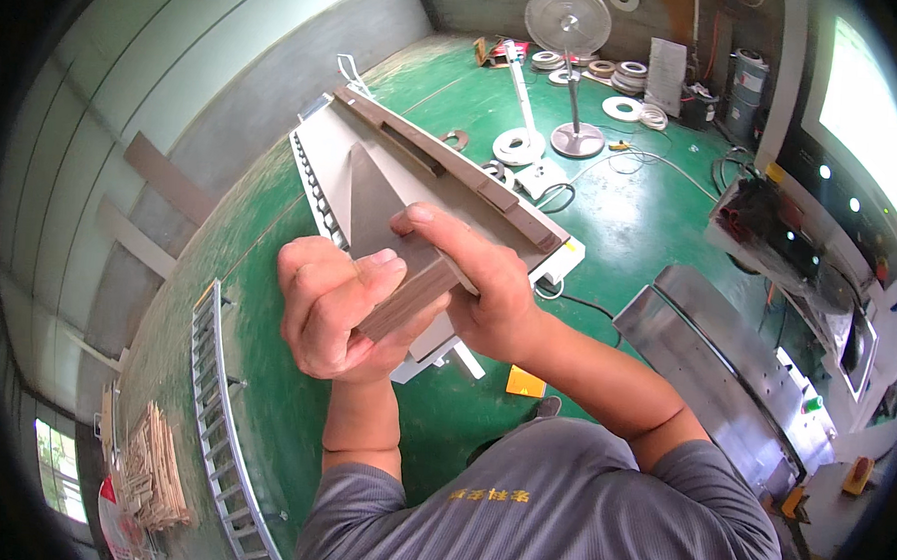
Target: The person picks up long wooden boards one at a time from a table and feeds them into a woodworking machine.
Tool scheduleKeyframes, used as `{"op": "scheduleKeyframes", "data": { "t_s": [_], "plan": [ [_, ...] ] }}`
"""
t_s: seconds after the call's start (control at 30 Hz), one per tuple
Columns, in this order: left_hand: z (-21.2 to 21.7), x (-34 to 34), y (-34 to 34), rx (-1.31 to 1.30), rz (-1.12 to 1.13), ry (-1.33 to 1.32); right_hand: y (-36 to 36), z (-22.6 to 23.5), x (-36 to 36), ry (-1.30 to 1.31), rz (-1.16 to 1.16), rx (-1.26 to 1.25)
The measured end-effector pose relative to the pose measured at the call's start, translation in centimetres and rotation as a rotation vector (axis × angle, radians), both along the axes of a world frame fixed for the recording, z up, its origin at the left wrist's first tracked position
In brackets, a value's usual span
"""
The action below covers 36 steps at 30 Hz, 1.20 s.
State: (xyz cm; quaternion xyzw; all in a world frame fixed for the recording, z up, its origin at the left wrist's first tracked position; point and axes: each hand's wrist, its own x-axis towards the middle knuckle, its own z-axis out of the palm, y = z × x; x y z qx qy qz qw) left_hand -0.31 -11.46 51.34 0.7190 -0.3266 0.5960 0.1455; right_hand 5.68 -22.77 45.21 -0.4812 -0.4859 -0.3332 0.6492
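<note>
A narrow brown-grey wood-grain board (374,199) is held up in front of me, its near end close and its far end pointing away. My left hand (332,305) grips the near left corner with fingers curled and thumb laid along the edge. On the near right side, my right hand (493,287) is closed on the board, its index finger bent over the top face. Below and beyond the board stretches a long pale worktable (461,219) with a row of rollers along its left side. Strips of brown board (424,144) lie along the table's far right side.
A metal roller rail (217,425) stands on the green floor at left. To the right is a silver metal machine housing (710,357). Farther off are a standing fan (568,25), rolls of edging (628,76) and loose cables (664,169). Stacked wood strips (155,467) sit lower left.
</note>
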Motion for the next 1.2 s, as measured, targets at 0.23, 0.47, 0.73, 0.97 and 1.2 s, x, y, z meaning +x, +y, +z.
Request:
{"op": "scheduleKeyframes", "data": {
  "t_s": [0.23, 0.47, 0.73, 0.97, 1.2],
  "plan": [
    [-1.9, 1.9, -0.8, -0.005, -0.057, -0.008, -3.1, 1.8, -2.1, 0.336, -0.064, -0.199],
    [-2.5, 3.6, -1.8, -0.001, -0.139, -0.008, -3.5, -2.4, 1.3, 0.057, -0.109, -0.128],
    [-5.5, 4.7, -2.5, -0.129, -0.658, 0.218, -7.1, -3.3, -2.0, 0.465, -0.015, 0.110],
    [-21.3, 20.9, 7.7, -1.623, -0.251, 0.562, -25.0, -11.9, -10.5, 0.233, -0.363, 0.371],
    [-43.1, 29.5, 8.9, -1.385, -0.712, 1.678, -35.5, -21.2, -24.6, 0.700, -1.501, 0.713]
  ]
}}
